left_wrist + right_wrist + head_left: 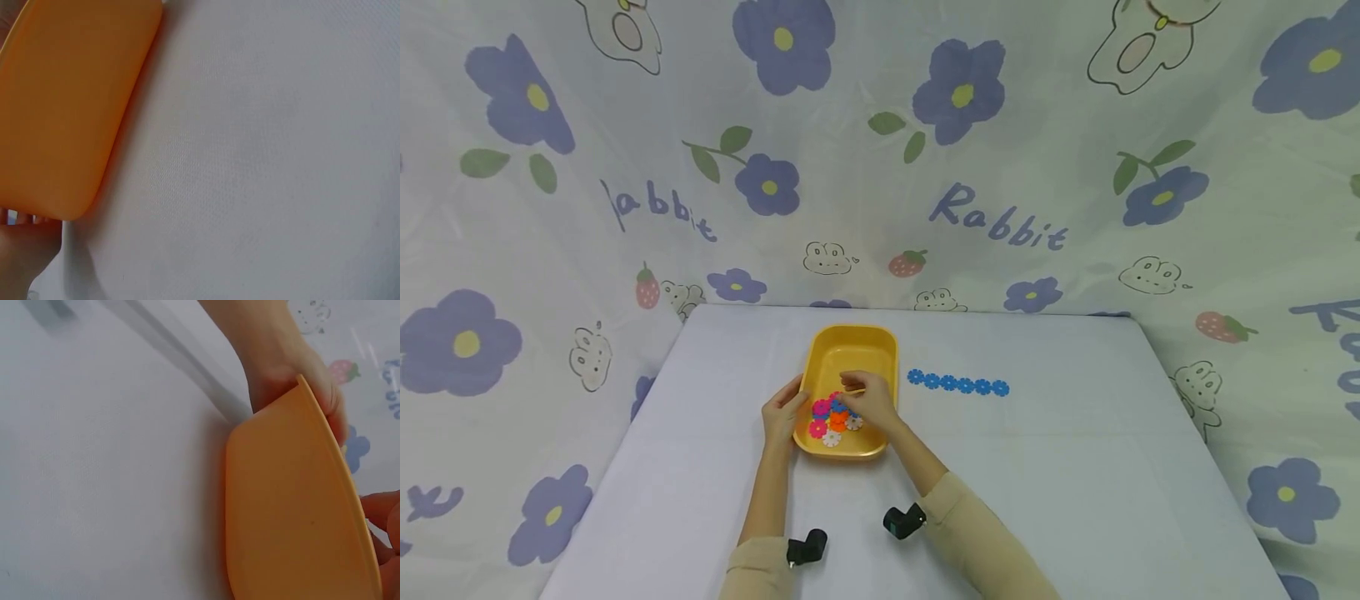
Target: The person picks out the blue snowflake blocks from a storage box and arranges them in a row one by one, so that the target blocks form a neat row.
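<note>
A yellow tray holds a small heap of flower-shaped plastic pieces in pink, blue, orange and white at its near end. My left hand grips the tray's left side, thumb at the rim. The left wrist view also shows this hand against the tray wall. Over the heap, my right hand reaches in from the right, its thumb and index finger apart with tray colour visible between them. Only a few fingers of it show past the rim in the right wrist view.
Right of the tray, several blue flower pieces lie joined in a row on the white table. A patterned cloth hangs behind and around the table. Black wrist cameras sit on both forearms.
</note>
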{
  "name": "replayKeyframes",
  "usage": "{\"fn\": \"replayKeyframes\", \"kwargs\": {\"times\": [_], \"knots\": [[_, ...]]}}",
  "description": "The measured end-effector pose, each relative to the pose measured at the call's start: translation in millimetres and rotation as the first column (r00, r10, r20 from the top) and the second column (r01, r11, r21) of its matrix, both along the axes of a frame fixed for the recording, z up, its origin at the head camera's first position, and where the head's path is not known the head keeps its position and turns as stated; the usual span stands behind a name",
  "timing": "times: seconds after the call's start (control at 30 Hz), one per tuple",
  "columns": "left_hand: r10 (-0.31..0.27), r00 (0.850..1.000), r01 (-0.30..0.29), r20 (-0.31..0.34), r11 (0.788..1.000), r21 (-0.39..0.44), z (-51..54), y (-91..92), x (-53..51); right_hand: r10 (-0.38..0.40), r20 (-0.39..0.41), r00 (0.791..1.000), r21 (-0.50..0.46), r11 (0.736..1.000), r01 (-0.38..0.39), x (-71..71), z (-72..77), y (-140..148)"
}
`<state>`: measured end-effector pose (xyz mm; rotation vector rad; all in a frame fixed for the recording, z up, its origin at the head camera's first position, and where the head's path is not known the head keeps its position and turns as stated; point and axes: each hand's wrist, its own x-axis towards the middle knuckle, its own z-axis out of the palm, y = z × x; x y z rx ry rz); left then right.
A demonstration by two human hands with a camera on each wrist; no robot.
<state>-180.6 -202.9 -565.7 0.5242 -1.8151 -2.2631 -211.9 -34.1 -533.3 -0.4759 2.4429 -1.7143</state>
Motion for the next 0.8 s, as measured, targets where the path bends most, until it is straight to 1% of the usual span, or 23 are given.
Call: {"fn": "replayKeyframes", "kwargs": {"times": [0.1, 0.13, 0.2, 0.37, 0.53, 0.67, 0.8], "knots": [[0.001, 0.998, -0.002, 0.064, 1.0, 0.008, 3.1, -0.4, -2.8, -0.034, 0.033, 0.999, 0.071, 0.997, 0.032, -2.8, -1.4, -3.9], [0.0, 0.995, 0.0, 0.098, 1.0, -0.003, 4.4, -0.2, -3.7, -0.043, 0.041, 0.998, 0.095, 0.995, 0.039, -3.8, -1.8, -4.8], [0.003, 0.993, -0.005, 0.117, 1.0, 0.011, 5.6, 0.2, -3.9, -0.062, 0.05, 0.997, 0.134, 0.99, 0.055, -5.1, -1.8, -6.0], [0.013, 0.994, -0.013, 0.11, 1.0, 0.007, 6.3, 2.0, -1.8, -0.095, 0.061, 0.994, 0.192, 0.978, 0.082, -6.1, -2.1, -8.0], [0.008, 0.994, -0.008, 0.108, 1.0, 0.002, 7.3, 1.6, -2.7, -0.087, 0.122, 0.989, 0.196, 0.979, 0.062, -10.3, -3.0, -10.0], [-0.008, 0.993, 0.009, 0.119, 1.0, -0.005, 6.6, 0.4, -3.5, -0.102, 0.195, 0.975, 0.204, 0.977, 0.062, -12.0, -2.0, -12.5], [-0.001, 0.993, 0.0, 0.117, 1.0, 0.013, 5.3, 0.4, -3.8, -0.114, 0.229, 0.967, 0.208, 0.976, 0.066, -11.4, -3.8, -15.2]]}}
